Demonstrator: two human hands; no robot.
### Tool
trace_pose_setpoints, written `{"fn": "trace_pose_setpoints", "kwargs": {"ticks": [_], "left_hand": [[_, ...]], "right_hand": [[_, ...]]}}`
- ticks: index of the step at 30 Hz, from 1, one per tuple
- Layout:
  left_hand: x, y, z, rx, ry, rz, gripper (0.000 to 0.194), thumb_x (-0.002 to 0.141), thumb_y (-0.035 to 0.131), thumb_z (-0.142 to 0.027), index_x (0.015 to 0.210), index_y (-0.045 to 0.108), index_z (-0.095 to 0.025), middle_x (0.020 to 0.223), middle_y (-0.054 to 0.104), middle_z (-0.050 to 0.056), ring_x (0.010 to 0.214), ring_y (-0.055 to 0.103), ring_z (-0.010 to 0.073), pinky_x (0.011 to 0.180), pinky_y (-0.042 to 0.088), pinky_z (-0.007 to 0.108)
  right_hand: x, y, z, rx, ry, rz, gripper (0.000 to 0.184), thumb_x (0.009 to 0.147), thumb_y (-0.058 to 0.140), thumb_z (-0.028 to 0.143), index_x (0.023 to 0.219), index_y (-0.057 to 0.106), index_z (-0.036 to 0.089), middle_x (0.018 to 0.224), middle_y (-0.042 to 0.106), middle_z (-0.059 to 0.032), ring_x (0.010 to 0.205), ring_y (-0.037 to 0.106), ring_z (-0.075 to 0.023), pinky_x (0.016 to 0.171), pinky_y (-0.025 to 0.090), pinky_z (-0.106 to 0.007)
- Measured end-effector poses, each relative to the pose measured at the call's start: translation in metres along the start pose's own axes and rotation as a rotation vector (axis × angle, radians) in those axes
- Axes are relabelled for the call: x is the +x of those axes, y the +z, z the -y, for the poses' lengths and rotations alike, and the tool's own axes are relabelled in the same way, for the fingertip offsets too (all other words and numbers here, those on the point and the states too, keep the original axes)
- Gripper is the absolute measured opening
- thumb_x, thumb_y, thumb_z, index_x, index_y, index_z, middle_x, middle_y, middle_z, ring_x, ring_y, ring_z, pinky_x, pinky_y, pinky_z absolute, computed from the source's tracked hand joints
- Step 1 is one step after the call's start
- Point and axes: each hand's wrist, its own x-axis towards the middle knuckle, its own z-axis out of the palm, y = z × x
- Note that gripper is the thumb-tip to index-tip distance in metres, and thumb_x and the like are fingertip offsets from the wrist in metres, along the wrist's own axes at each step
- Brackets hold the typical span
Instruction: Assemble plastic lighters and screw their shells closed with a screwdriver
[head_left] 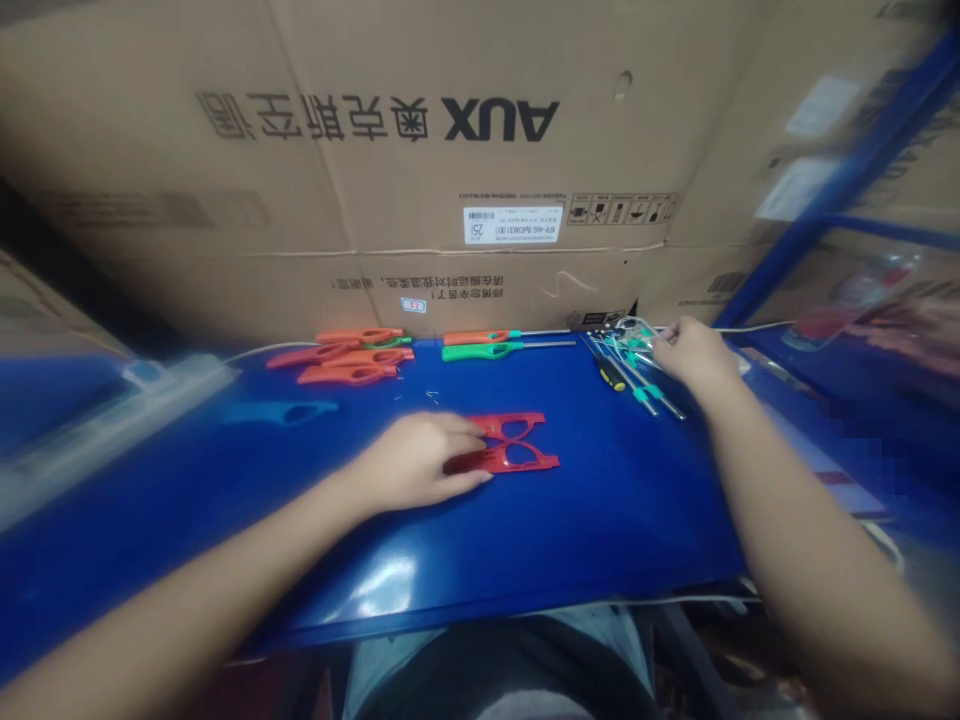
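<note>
Head view: red handles (498, 460) were partly covered by left hand (427, 460), half-curled; right hand (694, 350), nearly closed, was held at rod pile (643, 393); grips unclear.

At the centre of the frame, your left hand (421, 460) lies over the left ends of two red shell halves (495, 461) on the blue bench (592, 530). Right of centre, your right hand (697, 352) has its fingers bent at a cluster of metal rods (643, 386) with green fittings, near a black-and-yellow screwdriver (612, 375). Orange handles (351, 374) lie left of centre, below a printed cardboard panel (420, 200).
</note>
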Motion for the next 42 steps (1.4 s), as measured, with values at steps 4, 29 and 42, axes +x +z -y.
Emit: {"fn": "trace_pose_setpoints", "kwargs": {"ticks": [4,29,42], "left_hand": [[0.000,0.003,0.001,0.005,0.000,-0.018,0.032,0.096,0.058,-0.043,0.115,0.074,-0.023,0.123,0.074,0.006,0.108,0.071,0.0254,0.089,0.055,0.035],[0.000,0.006,0.006,0.009,0.045,-0.059,0.031,0.096,0.059,-0.041,0.116,0.074,-0.022,0.121,0.075,0.005,0.106,0.072,0.0241,0.087,0.056,0.035],[-0.005,-0.014,0.012,0.153,0.138,-0.157,0.041,0.089,0.065,-0.055,0.109,0.074,-0.020,0.117,0.075,0.008,0.102,0.072,0.0258,0.087,0.057,0.038]], "right_hand": [[-0.001,-0.006,-0.002,0.088,0.013,-0.052,0.019,0.087,0.058,0.036,0.098,0.063,0.021,0.108,0.069,-0.0168,0.104,0.064,-0.0343,0.080,0.049,-0.041],[0.010,0.012,-0.007,0.205,-0.099,-0.134,0.014,0.080,0.060,0.025,0.092,0.058,0.019,0.090,0.067,-0.0146,0.085,0.064,-0.0302,0.075,0.046,-0.038],[-0.041,0.003,0.031,0.359,-0.973,0.064,0.023,0.097,0.048,0.041,0.089,0.055,0.021,0.089,0.067,-0.0071,0.080,0.061,-0.0212,0.075,0.043,-0.031]]}}
